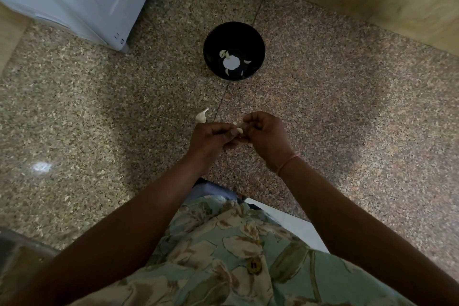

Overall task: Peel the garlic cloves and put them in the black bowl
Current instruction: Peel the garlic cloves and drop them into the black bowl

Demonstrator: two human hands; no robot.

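The left grip (211,139) and the right grip (266,135) were close together with their fingers curled. Both pinched one small garlic clove (239,130) held between them. A bit of white skin (234,123) stuck up just above it, so the clove looked only partly peeled.

Another garlic clove with its skin on (201,117) lay on the speckled desk (347,107), just past the left grip. The black bowl (216,40) stood farther out beyond both grips, well apart from them. It had a few peeled cloves (247,61) inside.

Some things could go wrong. The clove was tiny and likely slippery. If the fingers squeezed too hard, it could pop out and roll off the desk edge near the person's body. Bits of skin could stay stuck and end up in the bowl too. The bowl was far out, so a toss could miss it. The left grip could also bump the loose clove and send it rolling.
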